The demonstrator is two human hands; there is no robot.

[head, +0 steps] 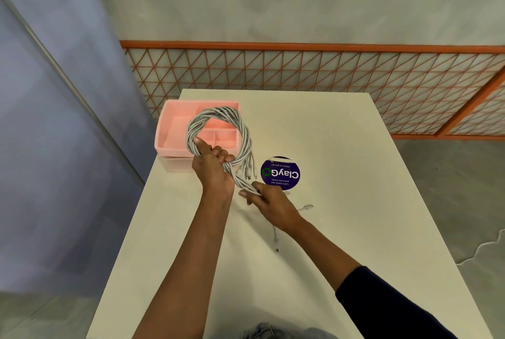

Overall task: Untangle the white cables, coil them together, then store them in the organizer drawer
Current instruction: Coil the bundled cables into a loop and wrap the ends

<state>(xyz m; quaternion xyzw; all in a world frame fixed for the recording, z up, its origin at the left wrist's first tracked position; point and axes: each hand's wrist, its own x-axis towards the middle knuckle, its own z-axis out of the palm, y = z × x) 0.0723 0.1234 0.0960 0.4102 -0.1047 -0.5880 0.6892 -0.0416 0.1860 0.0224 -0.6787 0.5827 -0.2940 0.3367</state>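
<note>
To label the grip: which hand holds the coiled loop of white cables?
The left hand: it grips the white cable coil at its bottom; the right hand only pinches the loose tail below.

White table (341, 174) bears a pink organizer (175, 109) and round purple sticker (281, 174).

Wears a dark navy sleeve (396, 308) on the right arm, ending near the elbow. Leaves the left forearm (196, 243), left hand (211, 167) and right hand (272, 203) uncovered. Shows blue denim (269, 332) at the near edge.

Both hands (216, 166) (269, 202) grip coiled white cables (218, 125).
</note>
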